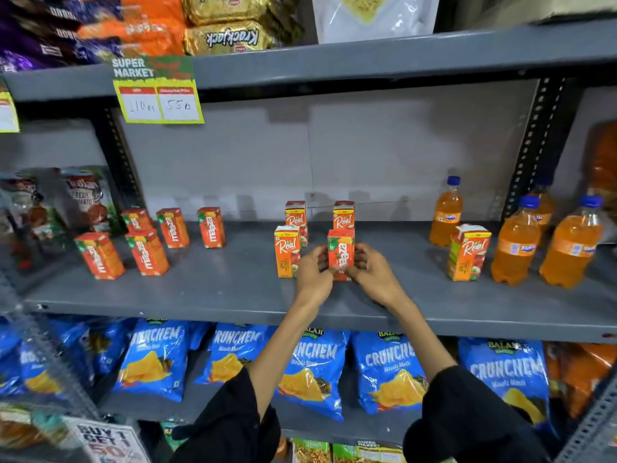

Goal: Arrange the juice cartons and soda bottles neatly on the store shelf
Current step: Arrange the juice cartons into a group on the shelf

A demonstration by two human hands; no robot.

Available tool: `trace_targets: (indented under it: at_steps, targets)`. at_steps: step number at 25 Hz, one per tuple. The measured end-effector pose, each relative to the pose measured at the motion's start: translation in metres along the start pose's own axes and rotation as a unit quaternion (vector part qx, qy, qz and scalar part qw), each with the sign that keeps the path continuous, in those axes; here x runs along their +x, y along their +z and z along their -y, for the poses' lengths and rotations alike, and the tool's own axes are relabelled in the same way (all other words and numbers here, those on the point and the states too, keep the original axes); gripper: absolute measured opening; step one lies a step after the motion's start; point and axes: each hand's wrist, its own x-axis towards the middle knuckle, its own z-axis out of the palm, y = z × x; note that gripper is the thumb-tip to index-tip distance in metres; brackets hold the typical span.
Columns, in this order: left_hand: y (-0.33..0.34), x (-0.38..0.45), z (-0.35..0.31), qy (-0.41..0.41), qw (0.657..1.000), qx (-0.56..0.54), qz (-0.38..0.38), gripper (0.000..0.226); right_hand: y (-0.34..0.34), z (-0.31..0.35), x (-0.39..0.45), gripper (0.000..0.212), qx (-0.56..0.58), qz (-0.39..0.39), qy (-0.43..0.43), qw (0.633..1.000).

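Note:
A red Maaza carton point(341, 252) stands upright mid-shelf, gripped from both sides by my left hand point(314, 274) and my right hand point(372, 272). Beside it on the left stands a Real carton point(286, 251), with two more Real cartons point(296, 219) point(344, 215) behind. Several Maaza cartons point(147, 250) stand in two loose rows at the left. Another Real carton point(467, 252) sits at the right among several orange Fanta bottles point(516, 243) with blue caps.
The grey metal shelf point(233, 289) has bare room between the carton groups. Ketchup pouches point(88, 198) stand at far left. A price tag point(160, 91) hangs from the upper shelf. Blue chip bags point(314, 365) fill the shelf below.

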Motion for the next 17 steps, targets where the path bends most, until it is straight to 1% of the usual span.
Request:
trace_targets:
  at_steps: [4,7,10,12,17]
  targets:
    - [-0.02,-0.031,-0.011,0.035,0.999,-0.034,0.005,0.038,0.007,0.017,-0.024,0.032,0.029,-0.008,-0.018,0.999]
    - [-0.055,-0.057,-0.015,0.053,0.997,-0.057,0.012,0.039,0.031,0.033,-0.039,0.031,0.054,-0.016,-0.033,0.998]
    - [-0.106,-0.068,-0.013,0.06,0.996,-0.066,0.008,0.039,0.072,0.052,-0.044,0.031,0.068,0.001,-0.041,0.997]
    - [-0.149,-0.067,-0.006,0.067,0.996,-0.06,0.002,0.036,0.11,0.062,-0.038,0.032,0.065,0.013,-0.053,0.996]
    - [-0.246,-0.038,0.021,0.086,0.996,-0.016,-0.016,0.035,0.206,0.076,-0.005,0.035,0.052,0.033,-0.062,0.996]
